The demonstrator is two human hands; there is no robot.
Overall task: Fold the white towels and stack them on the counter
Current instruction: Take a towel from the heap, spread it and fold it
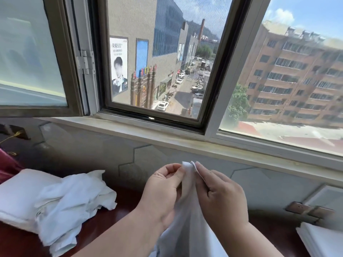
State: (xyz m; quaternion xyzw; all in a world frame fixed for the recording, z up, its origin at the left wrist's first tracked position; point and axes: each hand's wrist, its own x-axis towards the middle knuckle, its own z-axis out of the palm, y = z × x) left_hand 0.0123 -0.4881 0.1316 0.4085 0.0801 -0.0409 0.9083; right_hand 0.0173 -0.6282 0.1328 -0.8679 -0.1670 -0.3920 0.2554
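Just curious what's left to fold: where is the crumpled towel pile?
Head view, lower left: the crumpled towel pile lies on the counter, left of the left hand, below the open window.

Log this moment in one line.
left hand pinches towel corner | right hand pinches other corner | unfolded pile on counter, left

Above the left hand (pixel 163 190) and the right hand (pixel 220 197), a wide window (pixel 217 71) with grey frames; up to the left, one sash (pixel 70 71) open inward. Beyond the glass, a sunny street (pixel 185 89) with parked cars, a grey building (pixel 133 19) with posters, a brick apartment block (pixel 297 80) up to the right. Behind both hands, a pale sill (pixel 148 130) over a grey wall (pixel 83 151) with hexagon lines. Below, a dark red-brown table (pixel 18 245).
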